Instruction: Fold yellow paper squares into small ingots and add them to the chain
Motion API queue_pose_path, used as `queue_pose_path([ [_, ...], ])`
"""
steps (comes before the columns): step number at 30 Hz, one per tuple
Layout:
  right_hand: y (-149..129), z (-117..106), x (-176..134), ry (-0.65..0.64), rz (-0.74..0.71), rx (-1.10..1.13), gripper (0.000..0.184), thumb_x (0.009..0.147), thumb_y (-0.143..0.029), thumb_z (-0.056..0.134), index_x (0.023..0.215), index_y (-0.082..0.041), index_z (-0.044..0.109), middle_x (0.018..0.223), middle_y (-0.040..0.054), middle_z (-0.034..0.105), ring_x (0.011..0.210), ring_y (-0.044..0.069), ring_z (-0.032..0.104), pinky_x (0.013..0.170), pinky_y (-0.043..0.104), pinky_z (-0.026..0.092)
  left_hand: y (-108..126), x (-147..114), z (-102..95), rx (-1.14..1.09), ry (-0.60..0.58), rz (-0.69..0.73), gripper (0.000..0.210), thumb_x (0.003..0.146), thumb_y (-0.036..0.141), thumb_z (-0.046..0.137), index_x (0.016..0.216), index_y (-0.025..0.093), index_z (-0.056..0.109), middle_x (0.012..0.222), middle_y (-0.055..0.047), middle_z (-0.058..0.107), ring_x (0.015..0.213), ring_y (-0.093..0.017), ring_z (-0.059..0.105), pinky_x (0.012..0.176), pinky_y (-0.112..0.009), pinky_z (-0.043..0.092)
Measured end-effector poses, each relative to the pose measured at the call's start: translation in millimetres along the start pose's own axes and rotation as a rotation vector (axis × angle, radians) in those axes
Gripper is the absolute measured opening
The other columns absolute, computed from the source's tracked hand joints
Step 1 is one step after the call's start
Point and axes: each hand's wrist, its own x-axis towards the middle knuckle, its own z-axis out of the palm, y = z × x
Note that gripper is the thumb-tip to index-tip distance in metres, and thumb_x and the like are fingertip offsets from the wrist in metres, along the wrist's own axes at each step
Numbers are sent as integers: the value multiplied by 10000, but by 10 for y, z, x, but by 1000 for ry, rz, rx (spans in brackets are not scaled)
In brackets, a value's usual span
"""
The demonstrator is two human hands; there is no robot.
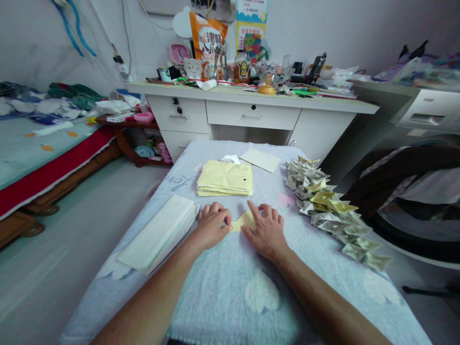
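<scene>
**Lightly, by the Edges: Handling a Small Yellow Paper (246, 221)**

Lies on the cloth-covered tabletop (210, 292) between left hand (214, 221) and right hand (267, 229), partly covered by the latter. Looks nearly weightless, thin, a little crisp; probably takes a crease well but wrinkles or tears under a hard tug. Best taken by an edge or corner, thumb against forefinger, rest kept flat; likely poor backing from soft cloth.

At left, fingers curled, thumb close to forefinger beside the paper's left end; cannot tell whether actually pinching. At right, fingers spread, thumb and forefinger apart, thumb down on the paper.

Just beyond, a stack of yellow sheets (224, 178); behind, a single pale sheet (260, 159). Beside the left forearm, a long whitish paper stack (161, 232); far right, a row of folded paper pieces (325, 203).
</scene>
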Motion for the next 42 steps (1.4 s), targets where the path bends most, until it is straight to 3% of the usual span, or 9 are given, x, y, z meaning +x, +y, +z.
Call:
queue_pose_path([
  [9, 550, -21, -135, 19, 43, 3, 644, 855, -353, 508, 1454, -335, 272, 1249, 100, 435, 1112, 294, 419, 944, 481, 338, -3, 16, 13, -3, -4, -20, 59, 732, 261, 576, 788, 249, 589, 1028, -7, 519, 984, -223, 431, 860, -371, 315],
  [17, 709, 30, -144, 66, 10, 24, 661, 826, -195, 497, 1452, -259, 296, 1204, 107, 473, 1102, 265, 440, 980, 438, 357, -2, 13, -10, -13, 1, 3, 82, 738, 243, 564, 805, 257, 609, 1015, -9, 530, 978, -229, 446, 866, -389, 324],
  [21, 700, -46, -106, 45, 14, 74, 649, 811, -184, 514, 1428, -137, 319, 1189, 146, 493, 1103, 273, 440, 980, 433, 362, 35, 14, 13, -83, 8, 143, 244, 716, 120, 508, 877, 263, 624, 1022, -14, 526, 1001, -212, 462, 902, -382, 342],
  [23, 641, -129, -79, 49, -1, 108, 570, 808, -199, 532, 1352, -85, 407, 1193, 172, 484, 1096, 278, 435, 969, 433, 369, 87, 7, 37, -107, 36, 224, 353, 659, 43, 481, 911, 248, 618, 1035, -23, 522, 1026, -207, 462, 914, -365, 358],
  [26, 484, -251, -31, 7, -117, 178, 329, 786, -209, 586, 1109, -152, 584, 1161, 126, 499, 1055, 254, 448, 950, 410, 375, 177, -6, 83, -121, 30, 336, 366, 657, 58, 527, 963, 242, 608, 1105, -26, 521, 1072, -218, 455, 955, -370, 360],
  [28, 368, -293, -1, -66, -223, 200, 300, 756, -205, 638, 1053, -185, 603, 1137, 98, 513, 1042, 243, 452, 913, 387, 388, 221, -9, 111, -134, 17, 375, 322, 682, 126, 596, 984, 238, 600, 1141, -33, 518, 1087, -226, 457, 969, -373, 365],
  [32, 244, -236, 51, -138, -309, 192, 310, 764, -237, 677, 1067, -224, 612, 1115, 75, 525, 1010, 221, 470, 867, 359, 389, 240, -2, 134, -136, 29, 361, 298, 700, 194, 663, 986, 234, 589, 1108, -34, 538, 1055, -226, 482, 946, -372, 387],
  [37, 310, -90, 87, -80, -316, 202, 255, 824, -206, 616, 1076, -229, 645, 1052, 67, 552, 965, 199, 505, 839, 335, 387, 203, 12, 132, -142, 56, 341, 269, 737, 212, 660, 999, 234, 602, 1065, -31, 549, 1035, -214, 498, 935, -366, 393],
  [42, 336, -114, 60, -63, -376, 226, 300, 796, -225, 636, 1095, -201, 643, 1070, 72, 564, 967, 204, 506, 856, 338, 390, 187, 25, 139, -136, 74, 326, 268, 741, 193, 653, 1003, 225, 605, 1064, -34, 549, 1030, -206, 506, 935, -354, 401],
])
